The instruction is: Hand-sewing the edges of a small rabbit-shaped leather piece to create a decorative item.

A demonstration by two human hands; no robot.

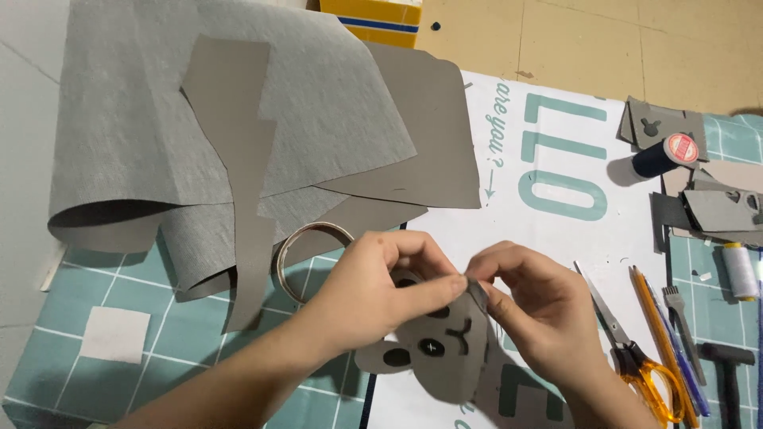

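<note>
- Near the front edge of the desk, at its middle, sits the grey felt animal face (441,357), flat on the white printed sheet (556,230), with black eyes and a stitched nose showing.
- Both hands meet over its top edge: the left hand (373,290) pinches the felt between thumb and forefinger, and the right hand (528,298) is clenched on the same edge, fingertips touching the left's.
- Whether a needle or thread sits between those fingertips cannot be told; it is too small to see.
- Risk one: with the grips so close together, a sideways tug looks likely to crease the felt or pull the face askew.
- Risk two: the left wrist lies just beside the metal ring (306,258); a shift could knock it under the loose grey fabric (199,127).
- Risk three: the orange-handled scissors (636,357) and the pencils (664,342) lie just right of the right hand, blades pointing away; an elbow swing could catch them.
- Further off, toward the right edge, the dark thread spool (664,155) and the white spool (739,270) could roll if the sheet is dragged.
</note>
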